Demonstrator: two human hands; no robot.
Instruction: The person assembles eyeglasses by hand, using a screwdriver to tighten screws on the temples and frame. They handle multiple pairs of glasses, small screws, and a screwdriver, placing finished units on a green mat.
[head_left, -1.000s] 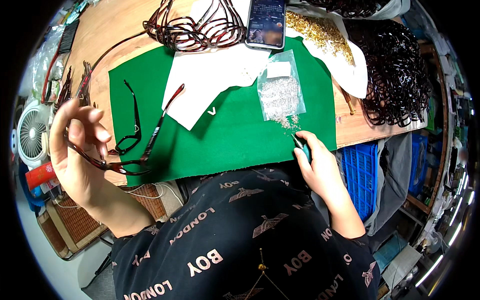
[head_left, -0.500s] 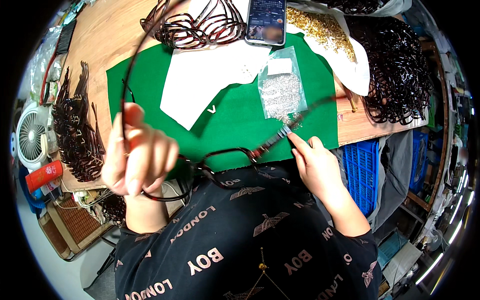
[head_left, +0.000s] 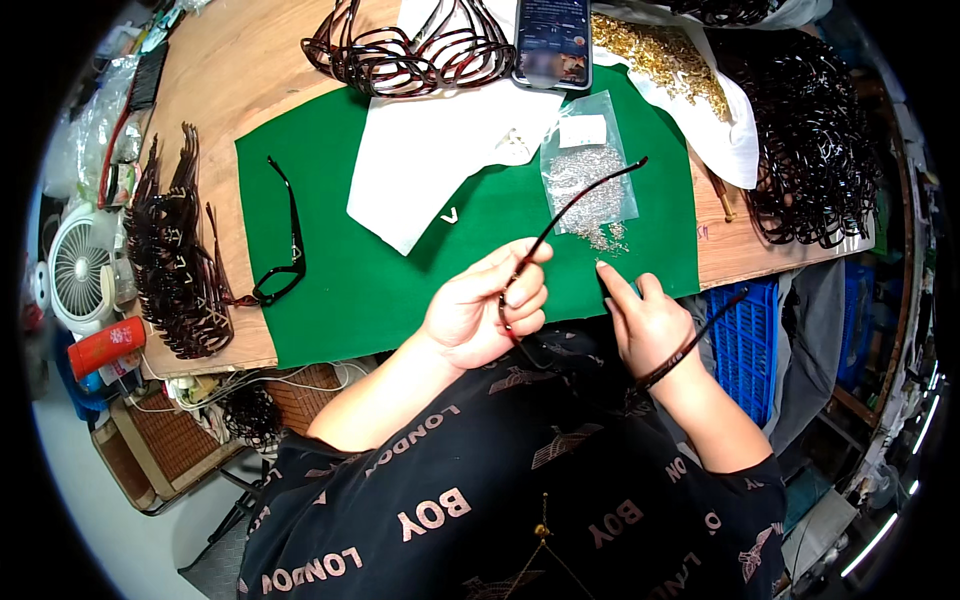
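Note:
My left hand (head_left: 487, 308) is closed on a dark tortoiseshell eyeglass frame (head_left: 572, 200). One temple of the frame rises to the right over the mat; the other (head_left: 690, 348) crosses my right wrist. Its front is mostly lost against my dark shirt. My right hand (head_left: 655, 325) has its index finger stretched toward tiny silver screws (head_left: 606, 238), the fingertip beside the spill. Its other fingers are bent, and nothing shows in them. The screws spill from a clear plastic bag (head_left: 590, 185) on the green mat (head_left: 400, 300).
Another glasses frame (head_left: 292, 262) lies at the mat's left edge, next to a row of stacked frames (head_left: 180, 270). More frames (head_left: 410, 60), a phone (head_left: 553, 45), golden small parts (head_left: 665, 70) and a dark frame heap (head_left: 815, 150) line the back and right. White cloth (head_left: 420, 150) covers the middle.
My left hand has swung from the left toward the middle, turning the eyeglass frame with it. One temple now lies across my right wrist. My right index finger stays by the screws.

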